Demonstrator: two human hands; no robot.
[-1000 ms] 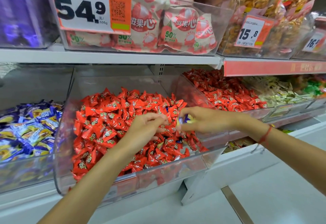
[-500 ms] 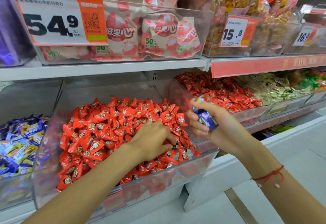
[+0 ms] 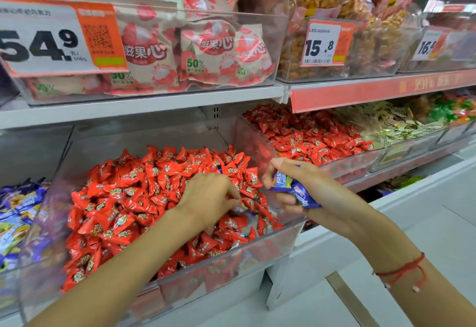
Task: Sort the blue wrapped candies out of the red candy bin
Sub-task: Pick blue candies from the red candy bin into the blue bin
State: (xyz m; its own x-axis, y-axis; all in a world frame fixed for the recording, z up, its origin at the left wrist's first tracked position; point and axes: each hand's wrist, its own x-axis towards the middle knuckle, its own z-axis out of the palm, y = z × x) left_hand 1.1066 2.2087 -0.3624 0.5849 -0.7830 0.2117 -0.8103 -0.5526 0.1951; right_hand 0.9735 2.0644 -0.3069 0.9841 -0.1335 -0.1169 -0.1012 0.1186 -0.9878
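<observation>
A clear plastic bin (image 3: 231, 259) on the lower shelf is heaped with red wrapped candies (image 3: 134, 192). My left hand (image 3: 208, 198) lies on the pile at its right side, fingers curled down into the wrappers near a bluish wrapper (image 3: 238, 209); whether it holds one is hidden. My right hand (image 3: 304, 187) hovers at the bin's right wall and grips a few blue wrapped candies (image 3: 296, 190), which stick out between thumb and fingers.
A bin of blue and purple candies (image 3: 18, 213) stands to the left. Another bin of red candies (image 3: 314, 136) sits to the right, then pale and green sweets (image 3: 401, 123). Upper shelf bins carry price tags (image 3: 59, 38). White floor (image 3: 425, 226) lies below right.
My right hand, holding blue candies, has come back down beside the bin's right wall. My left hand has shifted slightly on the pile and dug its fingers in.
</observation>
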